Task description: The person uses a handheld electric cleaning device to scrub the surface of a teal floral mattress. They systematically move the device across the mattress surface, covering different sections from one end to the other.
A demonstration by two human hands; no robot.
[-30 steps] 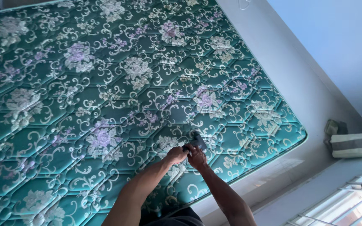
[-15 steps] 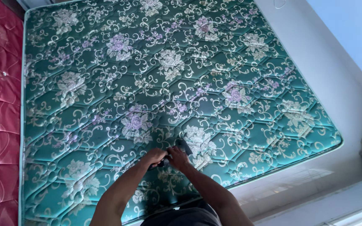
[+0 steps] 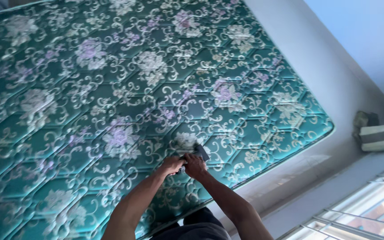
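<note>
A quilted teal mattress with pale floral and scroll stitching [image 3: 147, 89] fills the view, its surface padded in diamonds. Near its lower edge, the left hand [image 3: 170, 166] and right hand [image 3: 195, 165] close together around a small dark grey wedge-shaped tool [image 3: 200, 152] pressed against the fabric.

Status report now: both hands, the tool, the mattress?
Both hands, left hand and right hand, closed on small dark tool. Tool on green floral mattress. Nothing in the way.

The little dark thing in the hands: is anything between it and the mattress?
Nothing visible. Both the left hand and right hand hold the small dark thing right against the green flowery mattress.
</note>
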